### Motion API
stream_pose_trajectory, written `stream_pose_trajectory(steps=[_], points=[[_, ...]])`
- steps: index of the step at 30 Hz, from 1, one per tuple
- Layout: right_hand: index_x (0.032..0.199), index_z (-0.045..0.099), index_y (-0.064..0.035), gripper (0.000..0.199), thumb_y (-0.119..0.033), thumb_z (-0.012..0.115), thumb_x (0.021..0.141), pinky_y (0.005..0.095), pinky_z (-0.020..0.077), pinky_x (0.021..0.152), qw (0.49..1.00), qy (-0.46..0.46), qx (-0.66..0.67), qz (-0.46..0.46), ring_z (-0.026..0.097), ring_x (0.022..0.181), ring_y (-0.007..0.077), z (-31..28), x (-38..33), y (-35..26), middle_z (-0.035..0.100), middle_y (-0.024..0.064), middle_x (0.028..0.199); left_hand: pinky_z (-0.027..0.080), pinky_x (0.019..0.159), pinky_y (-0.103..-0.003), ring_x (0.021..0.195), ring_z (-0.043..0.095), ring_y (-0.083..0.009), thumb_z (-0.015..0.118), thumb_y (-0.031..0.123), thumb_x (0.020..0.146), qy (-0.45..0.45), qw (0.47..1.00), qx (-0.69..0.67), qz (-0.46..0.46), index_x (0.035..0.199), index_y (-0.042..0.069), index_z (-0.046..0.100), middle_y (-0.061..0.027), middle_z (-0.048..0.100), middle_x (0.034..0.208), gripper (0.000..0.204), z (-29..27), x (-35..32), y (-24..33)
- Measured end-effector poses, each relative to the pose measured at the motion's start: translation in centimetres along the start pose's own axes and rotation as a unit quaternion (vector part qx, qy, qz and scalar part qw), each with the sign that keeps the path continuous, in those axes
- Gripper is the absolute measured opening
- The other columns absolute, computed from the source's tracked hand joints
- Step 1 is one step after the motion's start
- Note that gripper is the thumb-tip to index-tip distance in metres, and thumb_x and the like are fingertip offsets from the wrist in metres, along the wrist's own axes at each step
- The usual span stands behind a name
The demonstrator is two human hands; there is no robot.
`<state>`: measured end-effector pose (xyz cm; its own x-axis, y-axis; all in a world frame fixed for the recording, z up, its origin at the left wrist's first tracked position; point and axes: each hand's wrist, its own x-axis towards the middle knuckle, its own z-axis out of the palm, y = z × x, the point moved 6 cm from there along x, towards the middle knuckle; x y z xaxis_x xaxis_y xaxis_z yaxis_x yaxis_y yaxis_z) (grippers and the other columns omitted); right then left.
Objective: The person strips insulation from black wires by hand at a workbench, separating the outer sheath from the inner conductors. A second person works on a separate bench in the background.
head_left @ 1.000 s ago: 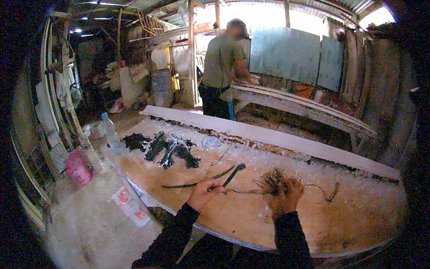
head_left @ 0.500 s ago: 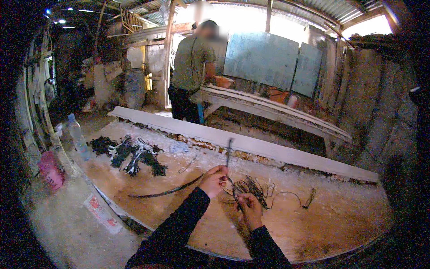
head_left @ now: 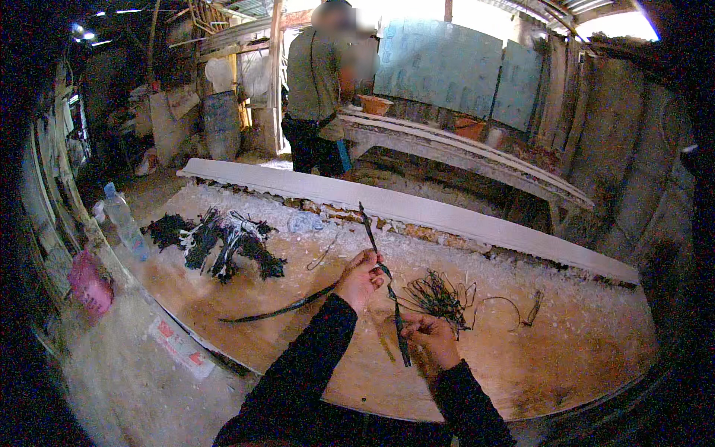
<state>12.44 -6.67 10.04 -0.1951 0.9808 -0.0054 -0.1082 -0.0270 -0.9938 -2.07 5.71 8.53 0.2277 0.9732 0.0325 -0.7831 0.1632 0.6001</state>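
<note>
1. We are holding a long, thin, dark strip of stiff plant-like material up over the pale wooden work surface. The fingers of our left hand are pinching it closed near the middle, while the fingers of our right hand are gripping it lower down.
2. We are judging that the strip could snap or slip, since both of its ends are sticking out unsupported.
3. The loose tangle of dark wiry strands is lying just beside our right hand and could be snagging the strip's lower end.
4. A long curved dark strip is lying near our left arm.
5. Bundles of dark tied fibres and a clear plastic bottle are sitting well apart to the left, and another person is working at a far bench.
</note>
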Motion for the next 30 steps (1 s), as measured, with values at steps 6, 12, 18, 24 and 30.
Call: stream_pose_trajectory(steps=[6,12,18,24,30], points=[[0.078,0.059,-0.0059,0.004,-0.006,0.055,0.077,0.0257,0.0433,0.053,0.985,0.130,-0.070,-0.089,0.051,0.059,0.0120,-2.0,0.2,-1.2,0.057,0.0028,0.071,0.041,0.052,-0.025,0.073,0.052,-0.0127,0.058,0.019,0.079,-0.045,0.984,0.171,-0.016,0.096,0.014,0.048,0.0001,0.052,0.087,0.020,0.9,-0.7,-3.0],[0.071,0.051,-0.0064,0.007,-0.003,0.052,0.078,0.0283,0.0442,0.046,0.980,0.159,0.073,-0.096,0.052,0.053,0.0164,-2.2,-0.3,-2.2,0.055,0.0057,0.066,0.047,0.057,-0.025,0.076,0.054,-0.0122,0.066,0.014,0.072,-0.175,0.893,0.399,-0.111,0.100,0.006,0.048,-0.0025,0.054,0.086,0.034,2.7,-2.6,-7.8],[0.078,0.048,-0.0050,0.004,-0.001,0.049,0.079,0.0291,0.0448,0.044,0.980,0.161,0.033,-0.112,0.052,0.052,0.0178,-1.5,-0.8,-3.7,0.054,0.0078,0.069,0.047,0.061,-0.027,0.074,0.056,-0.0136,0.060,0.016,0.077,-0.178,0.893,0.406,-0.074,0.097,0.005,0.052,-0.0036,0.058,0.086,0.024,4.2,-3.6,-6.3],[0.079,0.047,-0.0041,0.002,-0.004,0.048,0.081,0.0294,0.0462,0.043,0.964,0.147,-0.149,-0.166,0.053,0.054,0.0164,-1.1,-1.0,-4.4,0.054,0.0078,0.070,0.046,0.058,-0.026,0.066,0.055,-0.0123,0.061,0.021,0.077,-0.163,0.883,0.428,-0.103,0.090,0.005,0.055,-0.0019,0.058,0.077,0.022,4.2,-3.8,-6.1],[0.079,0.048,-0.0048,0.003,-0.006,0.050,0.082,0.0299,0.0470,0.043,0.973,0.142,-0.085,-0.162,0.053,0.055,0.0169,-1.1,-1.0,-4.0,0.054,0.0080,0.071,0.046,0.048,-0.022,0.054,0.053,-0.0077,0.059,0.016,0.078,-0.171,0.922,0.343,-0.053,0.081,0.007,0.054,0.0012,0.056,0.071,0.011,3.6,-3.1,-6.4]])
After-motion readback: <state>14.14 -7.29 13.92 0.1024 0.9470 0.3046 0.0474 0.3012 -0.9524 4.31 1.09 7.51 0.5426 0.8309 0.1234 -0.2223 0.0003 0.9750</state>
